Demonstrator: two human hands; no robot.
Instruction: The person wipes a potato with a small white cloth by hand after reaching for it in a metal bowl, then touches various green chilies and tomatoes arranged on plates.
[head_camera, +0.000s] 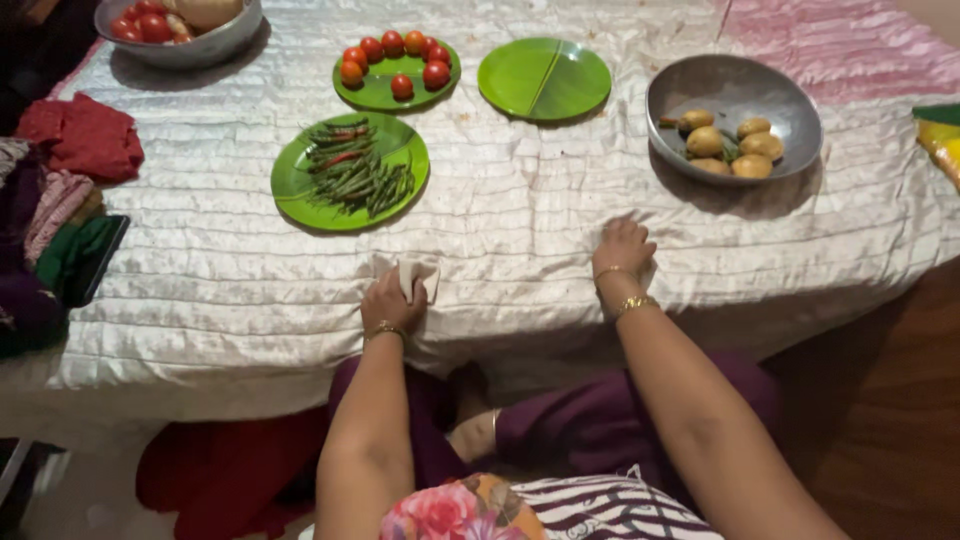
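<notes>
Pinching the small folded cloth in your left hand at the table's near edge, keep it flat against the silvery cover. Your right hand lies open, palm down, holding nothing; press it firmly so the cover does not bunch toward the green plate of chillies.

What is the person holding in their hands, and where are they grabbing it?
The left hand pinches a small pale cloth at its lower edge. The right hand lies flat on the white bed cover, holding nothing.
</notes>
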